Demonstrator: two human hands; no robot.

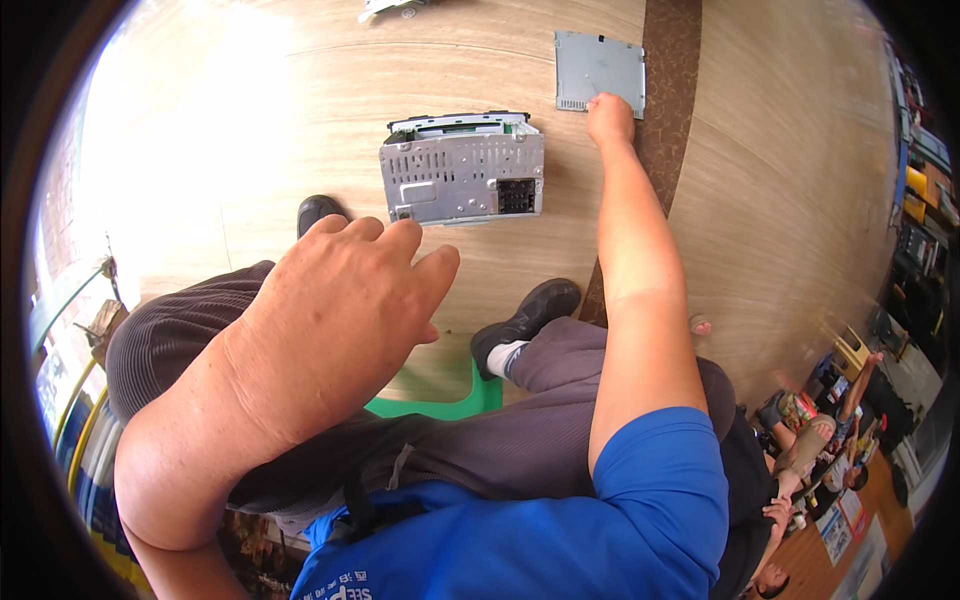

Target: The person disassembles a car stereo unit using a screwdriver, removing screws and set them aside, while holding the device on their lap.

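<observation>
A silver metal electronic unit (445, 175) with vent slots, screws and a black connector block rests on the floor in front of me. A flat grey metal panel (598, 70) lies beyond it to the right. My right hand (611, 121) is at that panel's near edge, fingers curled together; what they hold, if anything, is hidden. My left hand (350, 310) is raised large in the foreground, nearer me than the unit, with fingers bent inward; its palm and anything inside are hidden.
My shoe (525, 320) and a green plastic stool (440, 400) are below me. A white object (395, 8) lies at the top edge, a dark border strip (665, 60) crosses the floor. Other people (775, 520), a small stool (848, 350) and clutter are at the right.
</observation>
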